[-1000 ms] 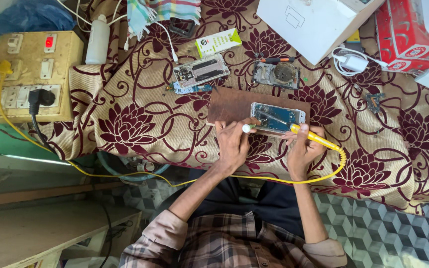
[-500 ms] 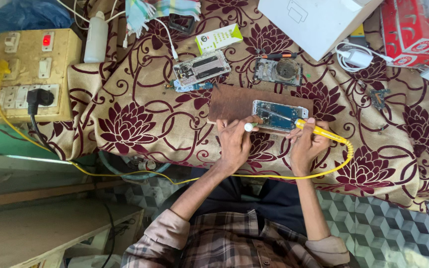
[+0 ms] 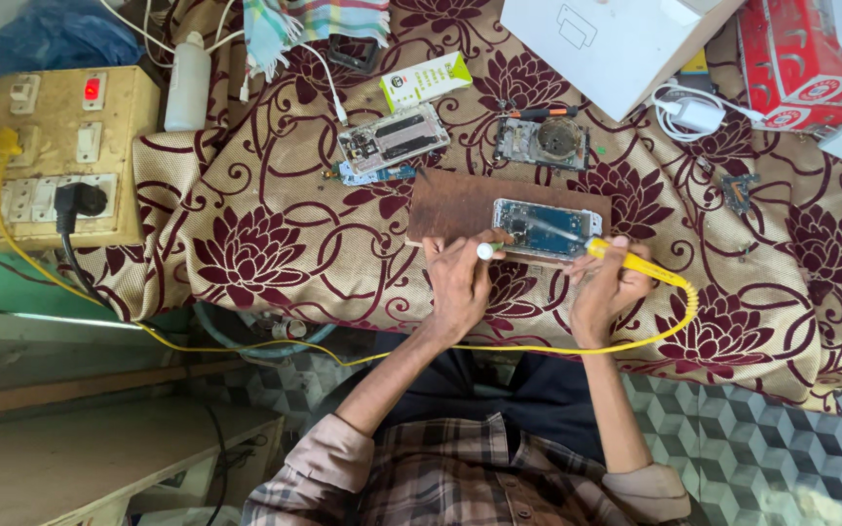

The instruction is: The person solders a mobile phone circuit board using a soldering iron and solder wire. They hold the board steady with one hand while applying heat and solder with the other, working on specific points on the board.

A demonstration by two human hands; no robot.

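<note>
1. Watching from my remote seat, I see the right hand closed around a yellow soldering iron, its tip over the opened phone on the brown board near the front edge of the surface.
2. My left hand pinches a small white-tipped tool at the phone's left end.
3. Risk, as I judge it: a slip of the hot tip could scorch the phone's board or the patterned cloth.
4. Its yellow cord loops off the front edge; a snag could jerk the iron.
5. The left fingers sit close to the tip, so a burn seems possible.
6. Count: three opened devices in all, namely the phone in hand, a second opened phone and a round-part module behind it; one white bottle; one switchboard at the left edge; one white box; one red box.
</note>
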